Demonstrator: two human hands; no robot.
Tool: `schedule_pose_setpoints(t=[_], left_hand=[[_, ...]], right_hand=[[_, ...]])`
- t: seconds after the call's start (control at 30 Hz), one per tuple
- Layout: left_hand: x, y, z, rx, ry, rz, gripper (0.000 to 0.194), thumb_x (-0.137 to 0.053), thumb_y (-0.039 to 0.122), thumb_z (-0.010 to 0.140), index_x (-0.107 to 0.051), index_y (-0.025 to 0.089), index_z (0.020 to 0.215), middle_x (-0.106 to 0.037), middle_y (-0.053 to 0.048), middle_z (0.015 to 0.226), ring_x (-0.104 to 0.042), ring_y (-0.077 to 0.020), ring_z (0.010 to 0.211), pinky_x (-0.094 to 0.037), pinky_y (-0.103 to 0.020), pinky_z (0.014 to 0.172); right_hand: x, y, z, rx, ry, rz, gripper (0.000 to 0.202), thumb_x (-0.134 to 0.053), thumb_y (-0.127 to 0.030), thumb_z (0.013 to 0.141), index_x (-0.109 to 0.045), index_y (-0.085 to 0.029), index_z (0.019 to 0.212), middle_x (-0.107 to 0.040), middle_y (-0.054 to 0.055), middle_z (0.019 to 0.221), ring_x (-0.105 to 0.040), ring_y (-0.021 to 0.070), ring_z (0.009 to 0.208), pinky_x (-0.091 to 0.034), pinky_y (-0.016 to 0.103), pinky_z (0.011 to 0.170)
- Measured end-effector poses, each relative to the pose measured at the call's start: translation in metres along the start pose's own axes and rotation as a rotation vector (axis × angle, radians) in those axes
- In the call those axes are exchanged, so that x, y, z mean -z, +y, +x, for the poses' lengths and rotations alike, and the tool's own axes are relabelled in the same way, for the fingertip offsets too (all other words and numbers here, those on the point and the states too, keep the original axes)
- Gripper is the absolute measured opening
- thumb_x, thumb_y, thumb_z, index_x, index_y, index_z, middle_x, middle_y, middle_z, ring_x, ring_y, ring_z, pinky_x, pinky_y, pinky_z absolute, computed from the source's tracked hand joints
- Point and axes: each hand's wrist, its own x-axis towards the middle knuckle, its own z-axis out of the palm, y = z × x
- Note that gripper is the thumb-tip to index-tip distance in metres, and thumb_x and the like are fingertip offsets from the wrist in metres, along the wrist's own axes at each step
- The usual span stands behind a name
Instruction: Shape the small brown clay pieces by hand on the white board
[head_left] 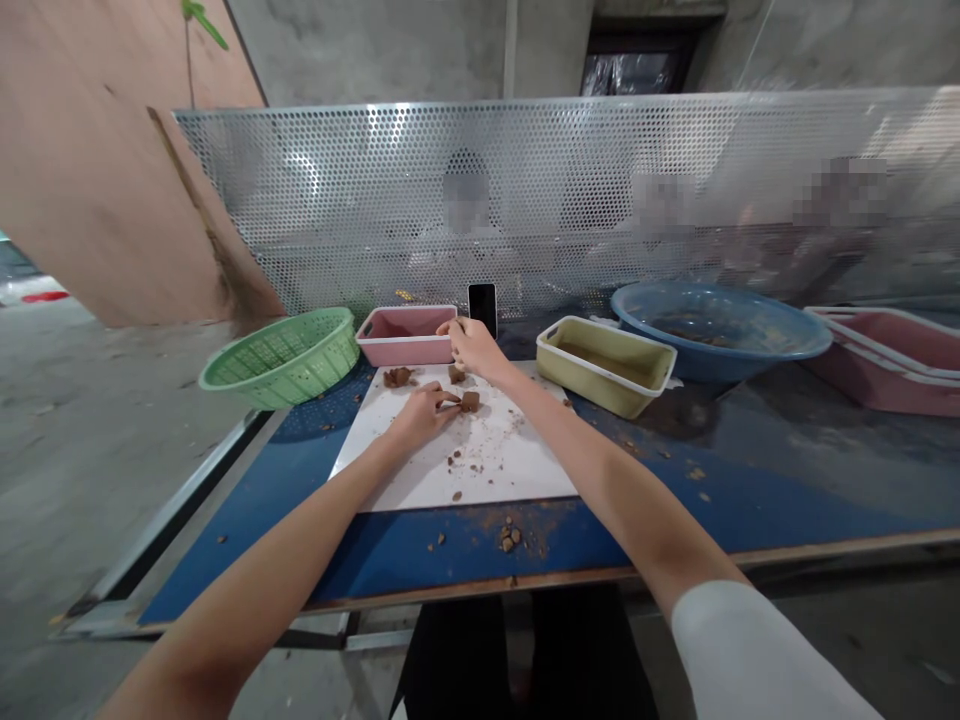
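On the white board (405, 470), my left hand (421, 415) has its thumb and fingertips closed at the left side of a small brown lump of clay (470, 401). My right hand (472, 345) is raised over the board's far edge, in front of the right end of a pink basket (405, 348). Its fingers are pinched together, and whatever they hold is too small to make out. A second brown lump (456, 374) lies below the right hand, and a crumbly brown clump (397, 377) rests at the board's far left. Brown crumbs are scattered over the board.
A green colander (281, 360) stands left. To the right are a yellow-green basket (600, 375), a blue basin (720, 325) and pink baskets (892, 360). A phone (484, 308) stands before the perforated metal screen (360, 210). Crumbs (510, 537) lie near the blue table's front edge (465, 590).
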Motion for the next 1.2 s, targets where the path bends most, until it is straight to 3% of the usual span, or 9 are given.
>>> schedule_pose_setpoints(t=[0.13,0.3,0.4,0.57,0.67,0.87,1.03,1.2], left_hand=[[-0.003,-0.001,0.001,0.097,0.016,-0.118,0.016,-0.092,0.016,0.06,-0.081,0.025,0.066,-0.055,-0.003,0.066,-0.046,-0.0194,0.061,-0.042,-0.031,0.064],[0.0,0.004,0.003,0.203,0.074,-0.136,0.021,-0.084,0.009,0.072,-0.072,0.023,0.062,-0.058,-0.005,0.07,-0.059,-0.0225,0.075,-0.047,-0.032,0.075],[0.006,0.011,0.003,0.176,0.139,-0.106,0.023,-0.082,0.009,0.074,-0.069,0.024,0.062,-0.057,-0.005,0.07,-0.058,-0.0239,0.079,-0.048,-0.032,0.08],[0.016,0.035,-0.007,0.073,0.45,-0.207,0.017,-0.079,0.01,0.084,-0.074,0.022,0.073,-0.062,-0.004,0.076,-0.055,-0.0234,0.084,-0.043,-0.028,0.08],[0.018,0.048,-0.013,0.053,0.558,-0.262,0.013,-0.079,0.016,0.089,-0.074,0.021,0.077,-0.065,-0.003,0.08,-0.056,-0.0217,0.088,-0.042,-0.026,0.08],[0.015,0.049,-0.015,0.083,0.525,-0.286,0.013,-0.083,0.017,0.085,-0.074,0.021,0.076,-0.062,-0.001,0.073,-0.054,-0.0199,0.082,-0.041,-0.026,0.075],[0.012,0.041,-0.013,0.079,0.506,-0.215,0.011,-0.085,0.018,0.082,-0.076,0.023,0.082,-0.057,0.002,0.073,-0.049,-0.018,0.076,-0.04,-0.026,0.073],[0.015,0.031,-0.005,0.155,0.535,-0.403,0.03,-0.091,0.016,0.075,-0.071,0.024,0.095,-0.056,0.005,0.078,-0.052,-0.0154,0.078,-0.04,-0.023,0.074]], right_hand=[[-0.005,0.002,-0.002,0.007,0.008,0.046,0.012,-0.044,-0.017,0.108,-0.054,-0.023,0.102,-0.031,-0.014,0.056,-0.023,0.0061,0.038,-0.022,0.015,0.038],[-0.001,0.0,-0.004,-0.107,-0.089,0.264,0.017,-0.04,-0.014,0.105,-0.055,-0.02,0.101,-0.022,-0.015,0.056,-0.014,0.0061,0.039,-0.016,0.015,0.037],[0.002,0.001,-0.005,-0.201,-0.114,0.307,0.025,-0.036,-0.014,0.107,-0.058,-0.016,0.094,-0.02,-0.015,0.054,-0.01,0.0063,0.041,-0.015,0.017,0.036],[-0.012,0.013,-0.007,-0.291,-0.09,0.28,0.028,-0.041,-0.023,0.109,-0.055,-0.018,0.085,-0.022,-0.014,0.053,-0.01,0.0059,0.04,-0.016,0.016,0.034],[-0.029,0.023,-0.01,-0.351,-0.089,0.258,0.037,-0.04,-0.036,0.112,-0.048,-0.022,0.079,-0.021,-0.014,0.053,-0.01,0.006,0.04,-0.015,0.015,0.033],[-0.052,0.038,-0.022,-0.34,-0.068,0.268,0.046,-0.047,-0.043,0.112,-0.032,-0.027,0.072,-0.02,-0.015,0.049,-0.012,0.0053,0.039,-0.014,0.013,0.033],[-0.05,0.044,-0.024,-0.343,-0.056,0.292,0.051,-0.058,-0.055,0.106,-0.034,-0.027,0.071,-0.021,-0.015,0.05,-0.012,0.005,0.038,-0.013,0.015,0.032],[-0.046,0.045,-0.022,-0.357,-0.141,0.394,0.051,-0.067,-0.056,0.101,-0.039,-0.025,0.072,-0.024,-0.015,0.05,-0.01,0.0047,0.04,-0.011,0.015,0.032]])
